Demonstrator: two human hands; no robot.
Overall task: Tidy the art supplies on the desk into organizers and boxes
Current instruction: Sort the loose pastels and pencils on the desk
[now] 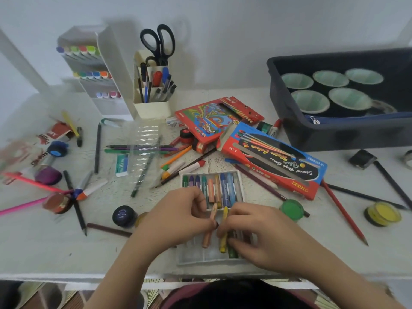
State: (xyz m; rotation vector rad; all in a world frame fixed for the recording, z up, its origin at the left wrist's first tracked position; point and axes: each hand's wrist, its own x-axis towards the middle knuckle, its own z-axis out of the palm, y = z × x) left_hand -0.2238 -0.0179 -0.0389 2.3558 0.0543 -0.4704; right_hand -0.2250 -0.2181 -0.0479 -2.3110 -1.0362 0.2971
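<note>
Orange crayon (210, 227) pinched in left hand (178, 216) fingers, tilted over white crayon tray (194, 256) at near desk edge. Yellow crayon (224, 230) pinched by right hand (263, 233), just beside the orange one. Second tray (239, 181) of crayons directly behind. Red-blue watercolour box (274, 163) to the right; green paint pot (291, 209) near right hand.
</note>
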